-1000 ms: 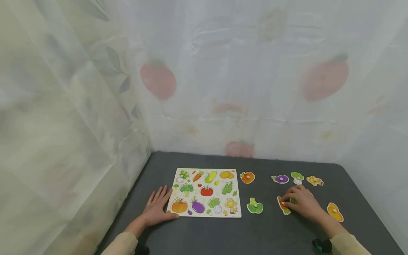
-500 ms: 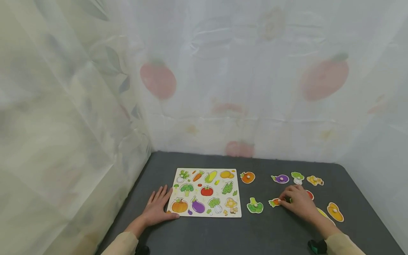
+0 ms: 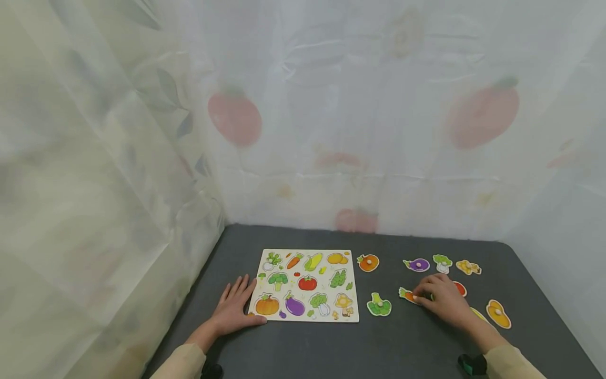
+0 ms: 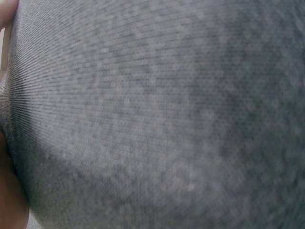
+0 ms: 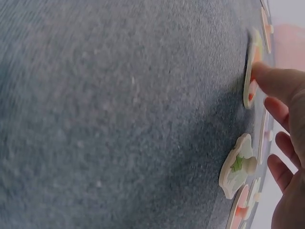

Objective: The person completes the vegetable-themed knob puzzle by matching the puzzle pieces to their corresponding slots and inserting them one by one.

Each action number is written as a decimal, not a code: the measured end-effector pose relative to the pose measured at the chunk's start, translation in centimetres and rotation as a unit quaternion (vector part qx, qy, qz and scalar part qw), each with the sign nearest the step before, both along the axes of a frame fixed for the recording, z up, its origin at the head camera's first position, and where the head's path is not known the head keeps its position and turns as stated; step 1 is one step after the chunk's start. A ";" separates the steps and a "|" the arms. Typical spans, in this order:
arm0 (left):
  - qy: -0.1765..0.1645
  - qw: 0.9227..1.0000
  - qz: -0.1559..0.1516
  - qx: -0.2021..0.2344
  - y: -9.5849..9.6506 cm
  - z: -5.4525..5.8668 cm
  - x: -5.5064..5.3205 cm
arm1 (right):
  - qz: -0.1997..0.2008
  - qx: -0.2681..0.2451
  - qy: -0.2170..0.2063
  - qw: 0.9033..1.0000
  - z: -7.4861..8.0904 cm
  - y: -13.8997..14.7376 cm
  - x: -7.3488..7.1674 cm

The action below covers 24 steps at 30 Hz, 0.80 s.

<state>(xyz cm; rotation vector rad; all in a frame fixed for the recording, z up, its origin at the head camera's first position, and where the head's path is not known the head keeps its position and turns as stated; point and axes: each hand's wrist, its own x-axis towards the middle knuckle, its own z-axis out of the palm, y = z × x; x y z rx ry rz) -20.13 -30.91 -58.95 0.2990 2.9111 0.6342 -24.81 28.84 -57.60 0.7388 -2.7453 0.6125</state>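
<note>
My right hand (image 3: pixel 440 299) pinches the carrot puzzle piece (image 3: pixel 406 295) at the right of the table, its leafy end pointing left. In the right wrist view, the thumb is on the carrot piece (image 5: pixel 257 53), while the other fingers are partly curled behind it. Close below that hand lies a pale piece with a green leaf (image 5: pixel 238 164) and a round knob. My left hand (image 3: pixel 233 308) rests with spread fingers at the left edge of the vegetable puzzle board (image 3: pixel 303 320). The left wrist view shows mostly dark cloth, with bits of that hand at its left edge.
Between board and right hand lie a pumpkin piece (image 3: pixel 367 262) and a broccoli piece (image 3: pixel 379 305). Behind the hand are eggplant (image 3: pixel 416 265), cabbage (image 3: pixel 442 263) and mushroom (image 3: pixel 468 267) pieces. A red piece (image 3: pixel 460 288) and yellow pieces (image 3: pixel 498 314) sit to its right. Curtains (image 3: pixel 360 131) enclose the table.
My right hand has moved slightly left and turned the carrot piece, so its leafy end swung from lower right to left. The red piece has come into view. My left hand stays put.
</note>
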 end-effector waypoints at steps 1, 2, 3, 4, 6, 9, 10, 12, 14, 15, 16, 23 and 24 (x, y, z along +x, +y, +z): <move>0.000 1.000 0.000 -0.001 0.0 0.0 0.0 | -0.004 -0.004 -0.001 1.000 0.0 -0.1 0.0; -0.001 1.000 0.000 -0.003 0.0 0.0 0.0 | -0.009 -0.007 0.000 1.000 0.0 -0.2 0.0; -0.001 1.000 0.000 -0.004 0.0 0.0 0.0 | -0.013 -0.009 0.001 1.000 0.0 -0.3 0.0; -0.001 1.000 0.000 -0.004 0.0 0.0 0.0 | -0.015 -0.013 0.003 1.000 -0.1 -0.4 0.0; 0.000 1.000 -0.001 -0.004 0.0 -0.1 0.1 | -0.021 -0.014 0.006 1.000 -0.1 -0.6 0.0; 0.000 1.000 0.000 -0.005 -0.1 -0.2 0.1 | -0.025 -0.012 0.006 1.000 -0.3 -0.7 0.0; 0.002 1.000 -0.001 -0.003 -0.1 -0.2 0.1 | -0.027 -0.011 0.005 1.000 -0.4 -0.7 0.0; -0.002 1.000 0.000 -0.004 -0.2 -0.3 0.1 | -0.028 -0.010 0.003 1.000 -0.5 -0.6 0.1; -0.002 1.000 0.001 -0.004 -0.2 -0.4 0.1 | -0.028 -0.011 -0.002 1.000 -0.6 -0.5 0.1; 0.000 1.000 0.000 -0.001 -0.2 -0.4 0.1 | -0.027 -0.014 -0.004 1.000 -0.6 -0.5 0.1; -0.001 1.000 -0.001 -0.003 -0.2 -0.4 0.1 | -0.026 -0.018 -0.008 0.999 -0.6 -0.5 0.1; -0.008 1.000 -0.001 -0.003 -0.3 -0.7 -0.1 | -0.024 -0.025 -0.025 0.999 -0.3 -0.3 0.1; -0.008 1.000 -0.001 0.000 -0.3 -0.7 -0.2 | -0.024 -0.024 -0.024 0.999 -0.3 -0.3 0.1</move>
